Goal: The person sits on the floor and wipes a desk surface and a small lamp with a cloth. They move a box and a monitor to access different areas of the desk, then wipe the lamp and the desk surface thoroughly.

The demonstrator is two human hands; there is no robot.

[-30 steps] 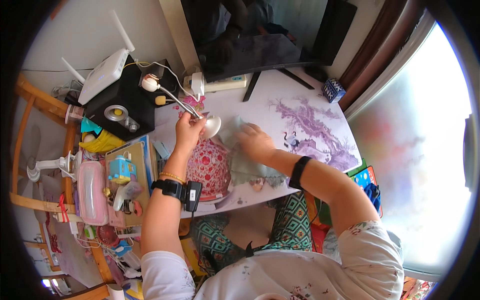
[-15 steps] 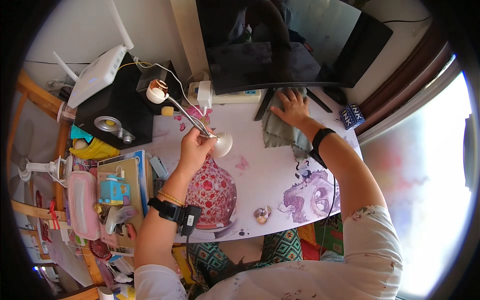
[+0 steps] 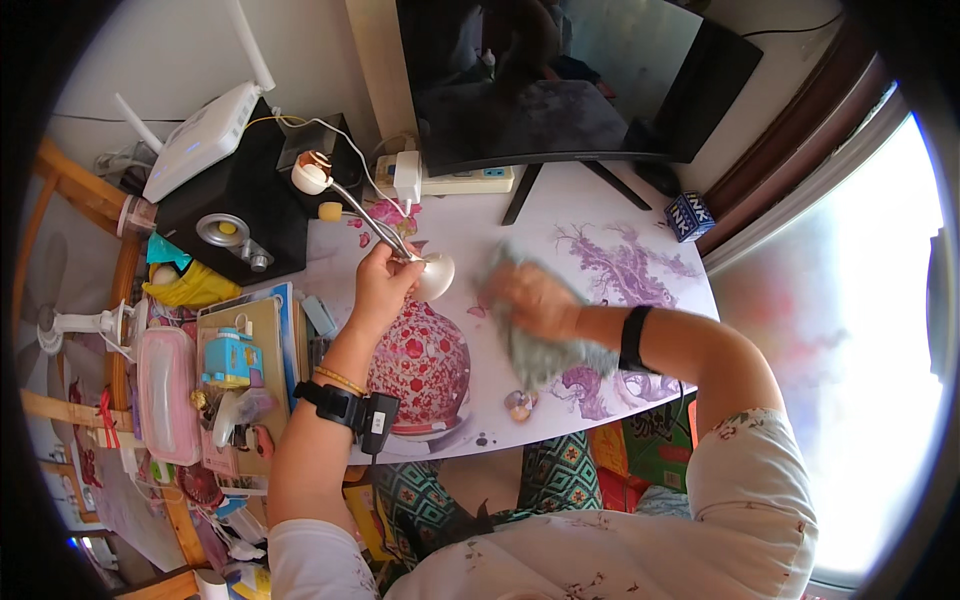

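Observation:
My left hand (image 3: 382, 292) is closed round the bendy metal neck of a small white lamp (image 3: 436, 278), just above its round base. The lamp tilts to the upper left, its white head near the black speaker. Over the middle of the desk, my right hand (image 3: 540, 300) has a grey-green cloth (image 3: 545, 362) under and around it. Motion blurs its fingers and the cloth's upper part. The desk's patterned top (image 3: 480, 400) shows a printed red vase below the lamp. A small roundish object (image 3: 519, 404) lies near the front edge, below the cloth.
A black monitor (image 3: 560, 120) stands at the back on splayed legs, with a power strip (image 3: 465, 182) beside it. A blue box (image 3: 689, 216) sits at the right corner. Left are a black speaker (image 3: 235, 215) under a white router (image 3: 200, 140), a pink case (image 3: 168, 395) and clutter.
My right hand has drawn the cloth from below the monitor toward me and to the left. My left hand still holds the lamp, almost in place. The view has shifted slightly.

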